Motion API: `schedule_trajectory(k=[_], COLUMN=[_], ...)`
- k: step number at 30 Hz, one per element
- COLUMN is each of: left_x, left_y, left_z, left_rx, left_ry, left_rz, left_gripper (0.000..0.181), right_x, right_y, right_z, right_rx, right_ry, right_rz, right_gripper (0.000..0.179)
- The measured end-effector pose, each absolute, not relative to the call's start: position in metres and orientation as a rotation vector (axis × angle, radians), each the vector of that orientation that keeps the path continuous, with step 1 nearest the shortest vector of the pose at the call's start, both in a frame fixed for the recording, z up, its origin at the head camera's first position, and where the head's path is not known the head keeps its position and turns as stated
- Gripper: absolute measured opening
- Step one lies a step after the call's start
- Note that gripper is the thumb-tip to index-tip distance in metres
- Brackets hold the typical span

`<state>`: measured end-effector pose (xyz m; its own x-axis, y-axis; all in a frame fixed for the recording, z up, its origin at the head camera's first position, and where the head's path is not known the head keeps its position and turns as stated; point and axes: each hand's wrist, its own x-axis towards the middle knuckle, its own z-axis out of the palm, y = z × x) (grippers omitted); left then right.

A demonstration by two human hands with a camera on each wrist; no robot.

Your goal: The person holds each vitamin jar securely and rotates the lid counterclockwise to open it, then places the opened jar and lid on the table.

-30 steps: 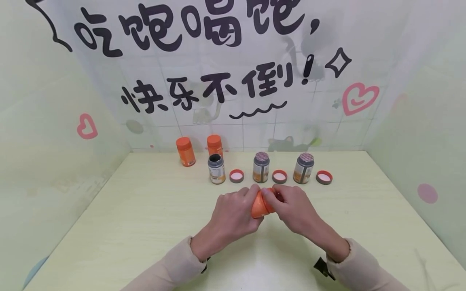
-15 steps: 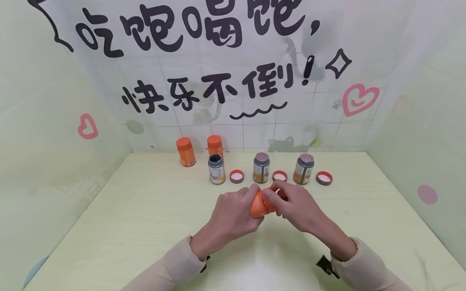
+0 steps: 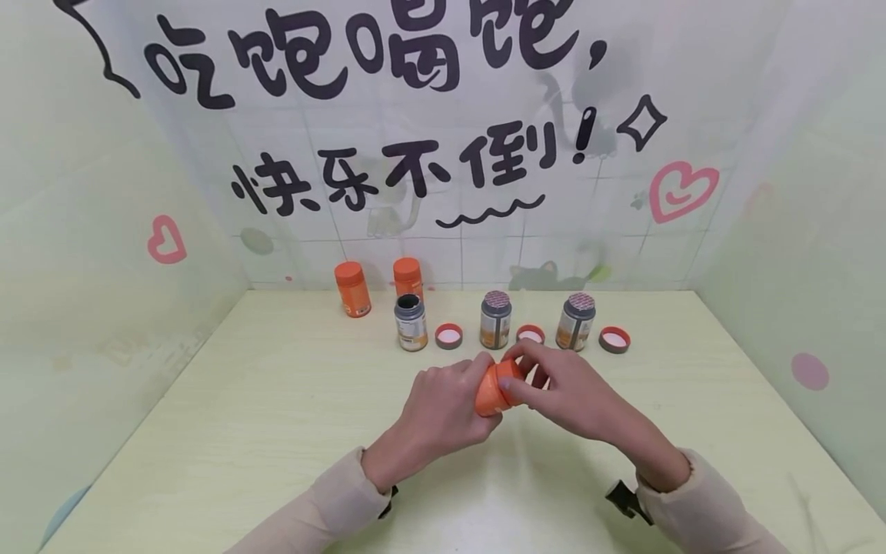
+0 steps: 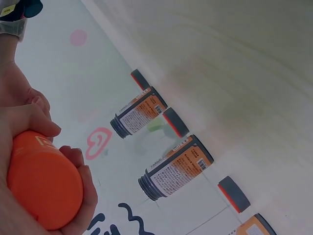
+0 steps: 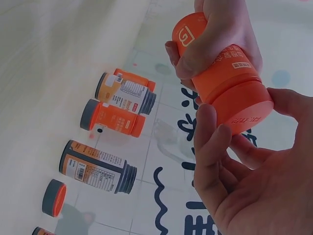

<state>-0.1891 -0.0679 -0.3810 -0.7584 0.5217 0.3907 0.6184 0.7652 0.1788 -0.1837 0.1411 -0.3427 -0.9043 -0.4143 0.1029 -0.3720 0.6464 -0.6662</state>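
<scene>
Orange bottle held above surface, between hands. Left hand: fingers clamped round bottle's body. Right hand: fingers pinch cap at opposite sides. Long axis aslant, cap end pointing toward right hand, nearer of two.

Wears plain beige long sleeves, cuffs slightly puckered; carries black hardware by each wrist, yellow label on right.

The bottle and its cap are orange.
</scene>
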Motion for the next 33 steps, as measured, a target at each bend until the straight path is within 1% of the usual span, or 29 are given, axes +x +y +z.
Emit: schedule_trajectory(k=[5, 10, 13, 15, 19, 23, 28, 33], left_x=[-0.190, -0.192, -0.193, -0.193, -0.193, -0.193, -0.193, -0.194], left_y=[-0.069, -0.068, -0.068, -0.069, -0.069, -0.068, -0.068, -0.068], left_z=[-0.381, -0.381, -0.382, -0.383, -0.384, -0.385, -0.385, -0.385], left_rx=[-0.890, -0.901, -0.902, -0.900, -0.905, -0.910, -0.901, -0.892], left_ry=[-2.655, -2.676, -2.684, -2.687, -2.689, -2.683, -2.707, -2.740], left_rz=[-0.479, -0.521, -0.532, -0.540, -0.559, -0.563, -0.566, -0.574], left_gripper=[0.050, 0.049, 0.049, 0.049, 0.048, 0.047, 0.048, 0.049], right_x=[-0.182, -0.181, -0.181, -0.182, -0.186, -0.188, -0.187, -0.188], right_y=[0.144, 0.149, 0.150, 0.149, 0.145, 0.142, 0.145, 0.151], right_z=[-0.341, -0.340, -0.339, -0.340, -0.344, -0.347, -0.345, -0.341], right_rx=[-0.771, -0.907, -0.938, -0.900, -0.712, -0.592, -0.641, -0.839], right_ry=[2.808, 2.799, 2.784, 2.781, 2.751, 2.673, 2.631, 2.660], right_rz=[-1.100, -1.093, -1.102, -1.117, -1.125, -1.134, -1.149, -1.086], right_gripper=[0.028, 0.040, 0.045, 0.042, 0.033, 0.032, 0.028, 0.033])
